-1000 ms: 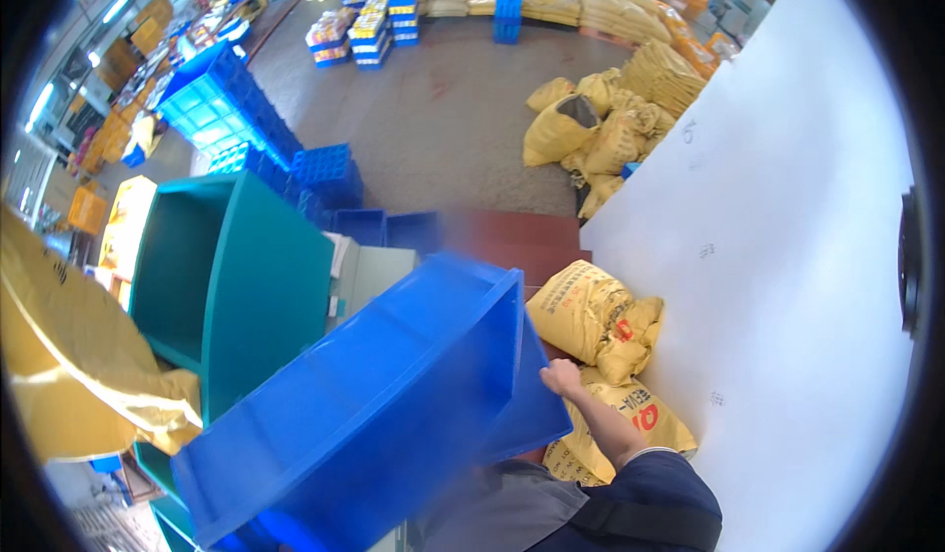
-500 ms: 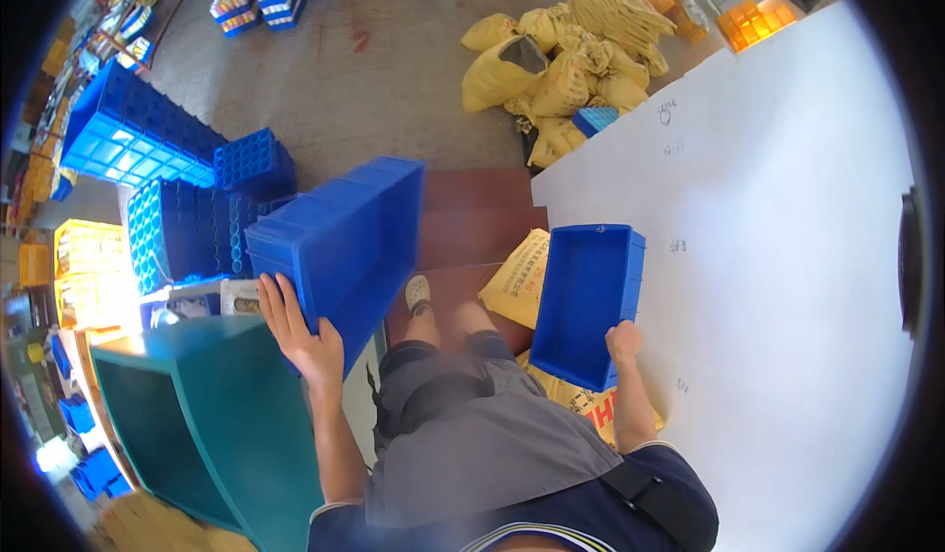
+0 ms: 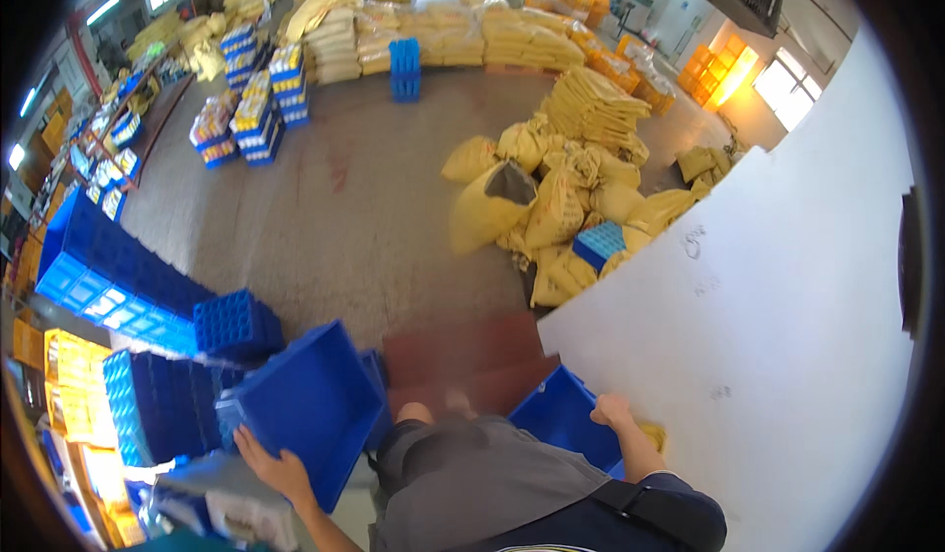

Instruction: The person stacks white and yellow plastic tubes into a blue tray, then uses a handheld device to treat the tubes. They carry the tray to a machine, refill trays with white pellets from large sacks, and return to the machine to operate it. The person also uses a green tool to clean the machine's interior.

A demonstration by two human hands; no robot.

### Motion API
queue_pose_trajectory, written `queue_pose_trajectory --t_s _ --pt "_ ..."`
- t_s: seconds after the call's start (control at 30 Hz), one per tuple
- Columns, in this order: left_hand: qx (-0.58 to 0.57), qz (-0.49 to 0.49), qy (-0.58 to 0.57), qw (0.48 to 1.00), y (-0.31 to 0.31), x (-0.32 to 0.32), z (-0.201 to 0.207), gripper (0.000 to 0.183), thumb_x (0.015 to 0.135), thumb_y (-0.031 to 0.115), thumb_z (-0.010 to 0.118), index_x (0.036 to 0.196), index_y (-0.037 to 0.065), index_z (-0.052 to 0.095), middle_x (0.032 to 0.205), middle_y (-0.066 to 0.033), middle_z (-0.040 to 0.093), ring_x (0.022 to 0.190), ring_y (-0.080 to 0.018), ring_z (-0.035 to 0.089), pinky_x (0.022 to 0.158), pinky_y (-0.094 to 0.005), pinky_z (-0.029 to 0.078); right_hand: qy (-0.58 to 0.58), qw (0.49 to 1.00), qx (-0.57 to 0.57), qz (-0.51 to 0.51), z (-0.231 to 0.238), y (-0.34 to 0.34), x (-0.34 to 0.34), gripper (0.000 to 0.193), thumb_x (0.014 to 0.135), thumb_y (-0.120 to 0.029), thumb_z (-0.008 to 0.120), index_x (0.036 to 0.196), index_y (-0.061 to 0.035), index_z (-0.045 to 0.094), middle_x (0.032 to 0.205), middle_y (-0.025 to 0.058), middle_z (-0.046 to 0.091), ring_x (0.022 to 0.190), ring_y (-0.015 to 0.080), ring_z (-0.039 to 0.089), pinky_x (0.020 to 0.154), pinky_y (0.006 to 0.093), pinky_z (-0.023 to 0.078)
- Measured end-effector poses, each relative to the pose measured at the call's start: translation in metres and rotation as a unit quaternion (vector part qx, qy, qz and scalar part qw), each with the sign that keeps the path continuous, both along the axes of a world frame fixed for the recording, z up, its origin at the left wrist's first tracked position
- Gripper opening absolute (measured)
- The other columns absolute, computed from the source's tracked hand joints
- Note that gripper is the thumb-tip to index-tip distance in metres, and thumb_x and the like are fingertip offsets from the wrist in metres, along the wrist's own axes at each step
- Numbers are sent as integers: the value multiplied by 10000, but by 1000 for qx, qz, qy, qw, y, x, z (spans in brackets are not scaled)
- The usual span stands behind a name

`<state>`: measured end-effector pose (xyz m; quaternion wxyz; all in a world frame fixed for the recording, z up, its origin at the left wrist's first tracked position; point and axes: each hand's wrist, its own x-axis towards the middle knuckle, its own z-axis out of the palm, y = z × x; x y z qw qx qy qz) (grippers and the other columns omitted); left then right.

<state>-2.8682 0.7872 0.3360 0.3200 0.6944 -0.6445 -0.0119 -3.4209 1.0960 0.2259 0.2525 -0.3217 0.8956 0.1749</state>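
A grey apron (image 3: 482, 488) covers the wearer's lap, with a dark sleeve (image 3: 679, 513) at the right. The left hand (image 3: 278, 473) lies against the near end of a tilted blue bin (image 3: 315, 409), its fingers stretched out along the outside; whether it truly pinches the wall I cannot tell. The right hand (image 3: 614, 412) is closed on the edge of a second bin (image 3: 561, 416), also blue, which sits between the apron and a tall white panel (image 3: 787, 355), its lower part hidden by the apron. The insides of both bins look bare. Between them, past the knees, is a reddish-brown step (image 3: 463, 345). Left of the first bin stand blue crates (image 3: 236, 324). Farther out on the grey floor (image 3: 335, 227), yellow sacks (image 3: 561, 183) lie heaped with a light-blue crate (image 3: 598, 244) among them. Beyond are stacks of filled crates (image 3: 258, 114), then a long row of piled pale sacks (image 3: 433, 38)
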Motion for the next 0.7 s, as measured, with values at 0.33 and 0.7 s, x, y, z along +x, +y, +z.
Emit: queue_pose_trajectory --t_s 0.33,0.7 --pt "89 151 -120 977 -149 -54 -210 682 668 -30 522 1348 -31 476 1353 -311 472 1277 -447 444 1086 -483 352 107 991 -45 72 -189 -213 -76 156 744 -175 605 733 -101 742 825 146 718 746 295 706 619 413 537" --pt "174 185 -134 958 -384 -120 -367 699 685 -54 497 1382 -11 462 1418 -286 421 1300 -438 419 1096 -455 328 42 989 98 101 -366 -580 -149 247 821 -224 580 963 -140 764 992 83 732 946 264 703 729 343 537"
